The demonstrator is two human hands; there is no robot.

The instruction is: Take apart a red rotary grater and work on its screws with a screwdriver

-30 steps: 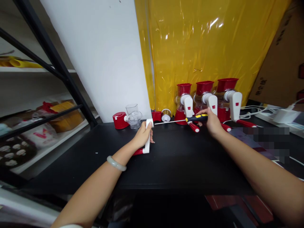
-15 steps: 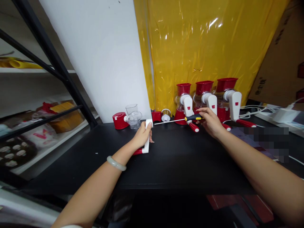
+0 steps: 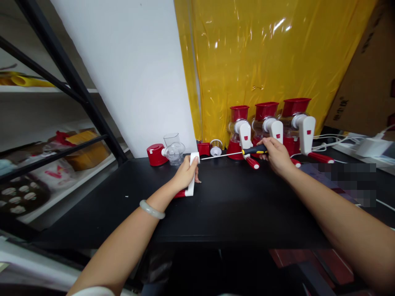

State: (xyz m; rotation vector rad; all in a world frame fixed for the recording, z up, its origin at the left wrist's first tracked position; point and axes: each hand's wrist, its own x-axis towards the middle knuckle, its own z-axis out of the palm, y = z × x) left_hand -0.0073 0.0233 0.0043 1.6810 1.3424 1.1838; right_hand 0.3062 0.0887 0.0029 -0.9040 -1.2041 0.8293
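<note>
My left hand (image 3: pixel 185 172) is closed around a white crank handle (image 3: pixel 191 187) with a red grip, held above the black table. In my right hand (image 3: pixel 276 154) is a screwdriver (image 3: pixel 254 150) with a black and yellow handle. Its long shaft points left, and the tip meets the upper end of the crank handle. Behind my left hand stand a red base (image 3: pixel 156 154) and a clear plastic grater body (image 3: pixel 174 150). A grater drum (image 3: pixel 215 147) lies beside a red part (image 3: pixel 203 148) near the wall.
Several things line the back: three red and white rotary graters (image 3: pixel 243 135) stand at the right, near a white power strip (image 3: pixel 370 148) with cables. A black metal shelf frame (image 3: pixel 61 61) rises at the left. The black table (image 3: pixel 234 209) ends at a front edge.
My right fingers have shifted along the screwdriver handle and now wrap it from behind its end. The left hand keeps its hold on the crank handle.
</note>
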